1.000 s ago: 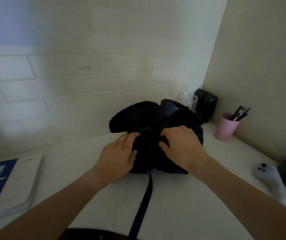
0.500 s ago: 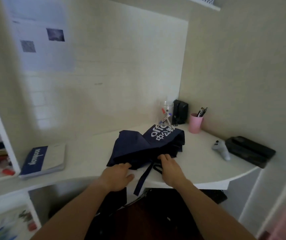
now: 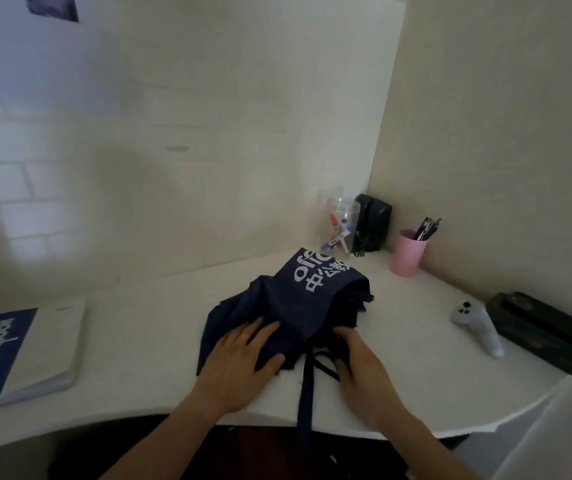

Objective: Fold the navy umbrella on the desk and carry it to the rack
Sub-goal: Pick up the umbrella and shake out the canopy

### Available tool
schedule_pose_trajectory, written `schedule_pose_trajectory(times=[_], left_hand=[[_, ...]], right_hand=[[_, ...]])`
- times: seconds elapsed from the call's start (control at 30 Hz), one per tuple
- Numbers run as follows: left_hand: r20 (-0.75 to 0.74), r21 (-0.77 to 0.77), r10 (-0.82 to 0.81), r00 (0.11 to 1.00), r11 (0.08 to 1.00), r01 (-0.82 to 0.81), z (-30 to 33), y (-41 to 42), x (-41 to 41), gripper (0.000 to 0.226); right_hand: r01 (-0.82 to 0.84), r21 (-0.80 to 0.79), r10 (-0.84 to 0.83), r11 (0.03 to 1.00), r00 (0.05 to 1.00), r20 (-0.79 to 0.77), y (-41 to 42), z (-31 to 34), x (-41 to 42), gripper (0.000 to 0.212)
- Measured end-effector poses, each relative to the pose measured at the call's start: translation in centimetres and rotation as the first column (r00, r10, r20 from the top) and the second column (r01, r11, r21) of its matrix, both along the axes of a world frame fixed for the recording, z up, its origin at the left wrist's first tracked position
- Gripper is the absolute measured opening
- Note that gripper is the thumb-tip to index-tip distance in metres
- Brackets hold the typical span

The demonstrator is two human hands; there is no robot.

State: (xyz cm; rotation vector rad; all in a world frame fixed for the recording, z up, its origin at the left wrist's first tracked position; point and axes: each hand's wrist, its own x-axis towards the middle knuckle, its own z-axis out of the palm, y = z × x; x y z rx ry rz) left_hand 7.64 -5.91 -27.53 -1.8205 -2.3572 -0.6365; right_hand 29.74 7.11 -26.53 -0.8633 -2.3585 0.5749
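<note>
The navy umbrella (image 3: 298, 299) lies collapsed on the white desk (image 3: 160, 327), its loose canopy bunched and showing white lettering on top. A navy strap (image 3: 307, 400) trails from it over the desk's front edge. My left hand (image 3: 239, 362) rests flat on the near left fold of the fabric, fingers spread. My right hand (image 3: 360, 365) is at the near right end, its fingers curled around the dark cord and fabric there. No rack is in view.
A blue and white notebook (image 3: 18, 351) lies at the left. At the back corner stand a clear cup of markers (image 3: 341, 223), a black box (image 3: 374, 221) and a pink pen cup (image 3: 409, 252). A white controller (image 3: 478, 327) and a black case (image 3: 547, 334) lie at the right.
The view has pulled back from the desk. The umbrella went from a bunched mound to a flatter folded bundle with lettering up; my hands shifted to its near end.
</note>
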Motion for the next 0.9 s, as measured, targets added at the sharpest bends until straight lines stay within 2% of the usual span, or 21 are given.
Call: schedule_pose_trajectory(times=[0.07, 0.13, 0.2, 0.27, 0.3, 0.33, 0.37, 0.43, 0.47, 0.5, 0.6, 0.67, 0.7, 0.77, 0.83, 0.9], left_hand=[[0.015, -0.007, 0.016, 1.0, 1.0, -0.016, -0.9, 0.5, -0.6, 0.079], [-0.012, -0.002, 0.02, 1.0, 1.0, -0.02, -0.9, 0.6, -0.7, 0.071], [-0.038, 0.04, 0.031, 0.999, 0.999, -0.03, -0.9, 0.5, -0.5, 0.062], [-0.083, 0.088, 0.039, 0.996, 0.996, -0.032, -0.7, 0.4, -0.3, 0.057], [-0.114, 0.119, 0.04, 0.993, 0.992, -0.027, -0.8, 0.4, -0.4, 0.054], [-0.144, 0.158, 0.039, 0.989, 0.987, -0.016, -1.0, 0.4, -0.5, 0.052], [-0.159, 0.178, 0.029, 0.987, 0.984, -0.001, -1.1, 0.3, -0.5, 0.051], [-0.166, 0.197, 0.023, 0.986, 0.98, 0.01, -0.8, 0.0, -0.5, 0.049], [-0.158, 0.207, 0.023, 0.987, 0.978, 0.01, -0.6, -0.2, -0.5, 0.05], [-0.138, 0.213, 0.025, 0.99, 0.977, 0.005, -0.4, -0.4, -0.3, 0.052], [0.011, 0.234, 0.056, 0.998, 0.971, -0.057, 1.0, -1.1, 0.6, 0.059], [0.218, 0.269, 0.097, 0.971, 0.951, -0.156, 2.6, -0.9, 0.9, 0.05], [0.254, 0.296, 0.128, 0.959, 0.933, -0.203, 3.6, -0.6, 0.8, 0.043], [0.085, 0.377, 0.206, 0.975, 0.899, -0.223, 5.0, 0.4, 0.2, 0.029], [-0.047, 0.403, 0.275, 0.96, 0.885, -0.234, 5.7, 1.3, -0.5, 0.029], [0.015, 0.381, 0.284, 0.959, 0.885, -0.269, 6.2, 1.7, -0.7, 0.043]], right_hand=[[0.037, -0.087, -0.044, 0.996, 0.996, -0.077, 0.7, 0.4, -0.8, 0.053], [0.107, -0.125, -0.131, 0.986, 0.971, -0.202, 0.6, 1.5, -1.8, 0.039], [0.229, -0.026, -0.223, 0.973, 0.909, -0.351, 0.4, 3.7, -3.1, 0.035], [0.281, 0.153, -0.206, 0.947, 0.9, -0.383, 0.5, 6.3, -5.0, 0.039], [0.261, 0.256, -0.182, 0.931, 0.939, -0.293, 0.8, 7.2, -6.1, 0.045], [0.204, 0.317, -0.171, 0.926, 0.977, -0.13, 1.2, 7.7, -7.1, 0.056], [0.14, 0.297, -0.169, 0.944, 0.983, 0.074, 1.6, 7.7, -8.1, 0.071], [0.092, 0.089, -0.12, 0.992, 0.901, 0.417, 2.4, 6.7, -9.0, 0.098], [0.102, 0.009, -0.092, 0.995, 0.86, 0.502, 2.8, 5.8, -9.0, 0.104], [0.108, -0.006, -0.088, 0.994, 0.838, 0.538, 3.0, 5.0, -8.8, 0.105], [0.098, 0.149, -0.158, 0.984, 0.867, 0.473, 3.1, 3.5, -8.1, 0.091], [0.086, 0.158, -0.141, 0.984, 0.914, 0.381, 3.1, 3.0, -7.9, 0.08], [0.085, 0.135, -0.126, 0.987, 0.933, 0.336, 3.0, 3.0, -7.8, 0.074], [0.083, 0.065, -0.097, 0.994, 0.963, 0.25, 3.1, 3.0, -7.7, 0.061], [0.08, -0.068, -0.068, 0.994, 0.986, 0.153, 3.7, 3.3, -7.4, 0.048], [0.068, -0.226, -0.055, 0.972, 0.996, 0.065, 4.4, 3.8, -6.9, 0.044]])
